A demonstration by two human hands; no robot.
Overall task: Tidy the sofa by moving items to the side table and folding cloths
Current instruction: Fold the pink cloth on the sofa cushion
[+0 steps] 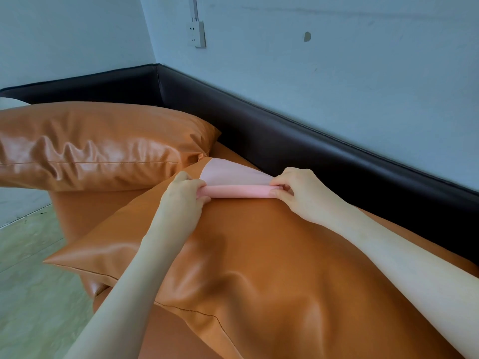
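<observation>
Pink cloth between both hands

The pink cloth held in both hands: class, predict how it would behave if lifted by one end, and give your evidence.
The pink cloth would probably droop, since its loose part bends softly between the left hand and right hand. The rolled edge may unroll if released. It looks thin, so likely light.

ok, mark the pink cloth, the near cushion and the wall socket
pink cloth [239, 190], head view, middle of the rolled edge.
near cushion [259, 255], head view, bare top face.
wall socket [196, 35], head view, faceplate centre.
</observation>
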